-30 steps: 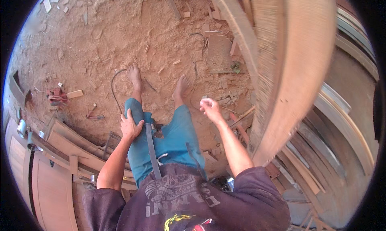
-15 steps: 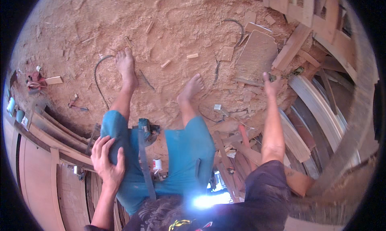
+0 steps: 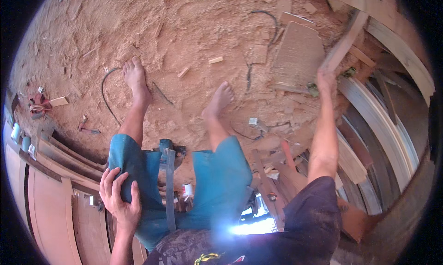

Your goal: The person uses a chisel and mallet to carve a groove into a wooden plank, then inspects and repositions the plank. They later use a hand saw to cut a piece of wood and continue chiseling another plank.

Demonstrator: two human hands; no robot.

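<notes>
From where I'm standing, the R hand (image 3: 327, 80) is sitting right at the near end of a wooden piece (image 3: 347, 40), w/ the arm lying stretched out fwd and to the R. It's blurring a bit, so I can't tell if those fingers are closing round the wood or only touching it. The L hand (image 3: 121, 198) is resting on the knee of the teal shorts (image 3: 124, 149), fingers spreading loosely and gripping nothing.

Progress-wise, prob. early: contact at the near end is looking done, or v. nearly, but the wood is lying among the other timber, not visibly lifted, and the L hand isn't helping. A firm hold isn't showing, so I'd be counting that as left, along w/ any shifting of the piece.

Re: position, it's lying on the person's R, just beside the flat board (image 3: 300, 50) and near the long pale planks (image 3: 369, 113). Its long axis is slanting, near end pointing back to the person, far end pointing away and R, twd the slatted frame (image 3: 387, 6). Can't tell if wood and frame are touching.
</notes>
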